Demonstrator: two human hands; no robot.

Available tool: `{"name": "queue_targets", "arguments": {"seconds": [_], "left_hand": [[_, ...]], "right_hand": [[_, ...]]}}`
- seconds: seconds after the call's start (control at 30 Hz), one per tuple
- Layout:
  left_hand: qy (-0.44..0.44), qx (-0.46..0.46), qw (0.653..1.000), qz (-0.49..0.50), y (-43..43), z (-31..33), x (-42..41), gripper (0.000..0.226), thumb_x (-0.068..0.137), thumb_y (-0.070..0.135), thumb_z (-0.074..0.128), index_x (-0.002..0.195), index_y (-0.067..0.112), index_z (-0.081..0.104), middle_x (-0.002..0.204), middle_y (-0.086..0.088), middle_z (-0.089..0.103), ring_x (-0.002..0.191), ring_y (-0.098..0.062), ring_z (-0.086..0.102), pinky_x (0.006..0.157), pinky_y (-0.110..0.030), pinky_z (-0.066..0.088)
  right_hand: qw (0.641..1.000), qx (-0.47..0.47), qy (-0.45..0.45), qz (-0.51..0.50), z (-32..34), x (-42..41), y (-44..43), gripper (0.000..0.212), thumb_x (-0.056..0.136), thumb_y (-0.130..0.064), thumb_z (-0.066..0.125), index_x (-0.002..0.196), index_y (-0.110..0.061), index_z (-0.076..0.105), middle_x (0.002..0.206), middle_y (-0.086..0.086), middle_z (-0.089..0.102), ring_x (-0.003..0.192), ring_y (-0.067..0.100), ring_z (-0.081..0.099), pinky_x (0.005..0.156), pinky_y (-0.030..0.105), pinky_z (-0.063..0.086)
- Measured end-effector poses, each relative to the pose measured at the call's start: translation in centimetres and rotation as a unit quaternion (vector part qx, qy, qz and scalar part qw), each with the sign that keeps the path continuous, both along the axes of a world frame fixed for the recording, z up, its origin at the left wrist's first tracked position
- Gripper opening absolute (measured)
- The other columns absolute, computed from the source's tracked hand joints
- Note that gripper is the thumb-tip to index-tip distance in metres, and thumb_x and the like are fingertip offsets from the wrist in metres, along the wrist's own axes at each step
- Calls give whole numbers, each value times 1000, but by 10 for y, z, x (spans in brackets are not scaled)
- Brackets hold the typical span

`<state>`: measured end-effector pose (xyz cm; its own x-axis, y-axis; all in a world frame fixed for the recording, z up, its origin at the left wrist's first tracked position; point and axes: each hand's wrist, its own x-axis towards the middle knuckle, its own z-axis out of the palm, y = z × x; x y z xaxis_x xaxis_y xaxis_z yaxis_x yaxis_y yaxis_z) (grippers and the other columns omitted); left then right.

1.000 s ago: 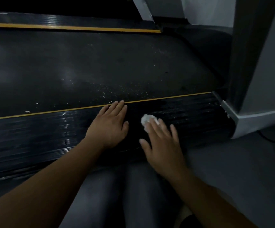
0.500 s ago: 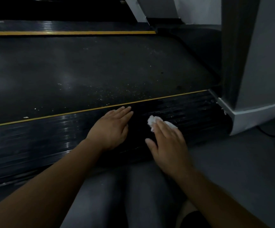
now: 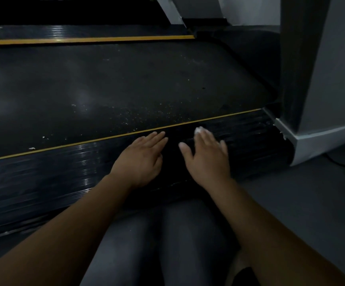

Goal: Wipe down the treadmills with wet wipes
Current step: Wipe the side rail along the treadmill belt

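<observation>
On the near side rail (image 3: pixel 54 172) of a treadmill (image 3: pixel 239 65), a white wipe (image 3: pixel 198 130) lies pinned under the fingertips of a person's right hand (image 3: pixel 207 157), with only a small crumpled edge showing past them (the hand is blurred by motion). Its fingers are stretched out straight and press the wipe flat on the ribbed black rail, just short of the thin yellow stripe (image 3: pixel 105 139) along the rail's inner edge; they curl round nothing.

Just beside it, the left hand (image 3: pixel 140 159) rests palm down on the same rail, fingers straight and close together with their tips at the stripe, and holds nothing. The two hands are near each other but do not touch.

Beyond the stripe lies the dark belt (image 3: pixel 85 89), dusted with pale specks and a few white crumbs near the rail. A broader yellow band (image 3: pixel 85 40) runs along the belt's far side.

To the right, a grey post (image 3: pixel 303 58) rises from a pale base cover (image 3: pixel 322 143) at the rail's end. A dark cable (image 3: pixel 337 163) lies on the grey floor (image 3: pixel 301 203) beside the cover. The person's knees (image 3: pixel 167 244), in grey trousers, show between the forearms at the bottom.
</observation>
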<state>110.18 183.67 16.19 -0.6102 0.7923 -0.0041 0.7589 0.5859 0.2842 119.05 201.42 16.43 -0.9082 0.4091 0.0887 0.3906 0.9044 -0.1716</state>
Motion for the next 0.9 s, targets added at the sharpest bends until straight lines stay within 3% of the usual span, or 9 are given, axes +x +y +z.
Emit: {"name": "queue_targets", "arguments": {"seconds": [0.13,0.23,0.3,0.43,0.57,0.8,0.9], "left_hand": [[3,4,1000,-2,0,-2,-2,88,82,53,0,159,19,24,167,2,14,154,-12,9,123,-29,4],[8,-2,1000,-1,1,-2,-1,89,81,53,-1,160,20,23,167,3,12,155,-11,7,124,-29,4],[8,-3,1000,-1,1,-1,-1,89,81,53,-1,159,19,23,167,3,13,155,-12,8,123,-29,4],[10,0,1000,-2,0,-1,-1,88,81,53,-1,159,19,24,167,1,15,154,-12,9,123,-29,4],[13,4,1000,3,1,0,1,87,82,53,0,159,20,24,167,2,14,154,-12,9,121,-26,2],[7,2,1000,9,1,1,1,71,92,43,15,160,21,22,168,5,12,154,-11,7,122,-26,0],[14,3,1000,7,1,1,0,79,88,48,6,159,21,25,167,3,15,154,-12,9,121,-26,2]], "right_hand": [[995,-5,11,102,-2,23,-23,78,94,-65,13,156,-21,31,164,-5,27,150,9,22,121,48,15],[999,15,9,38,-2,19,11,69,98,-61,20,155,-24,30,165,-7,26,151,8,22,120,49,13],[1000,14,8,8,-2,7,2,74,96,-63,18,155,-19,31,164,-3,27,151,13,22,120,50,15],[993,-7,32,111,-7,21,-29,73,94,-61,21,154,-21,35,162,-7,31,149,9,24,120,48,15],[997,3,30,71,-2,23,3,59,102,-53,33,154,-26,33,161,-12,34,149,8,26,122,48,9],[997,51,62,16,-5,14,20,60,97,-56,26,135,-23,57,143,-6,55,134,19,45,116,51,27],[997,30,64,27,-3,6,3,58,94,-56,31,131,-23,62,138,-3,57,128,22,49,111,52,34]]}}
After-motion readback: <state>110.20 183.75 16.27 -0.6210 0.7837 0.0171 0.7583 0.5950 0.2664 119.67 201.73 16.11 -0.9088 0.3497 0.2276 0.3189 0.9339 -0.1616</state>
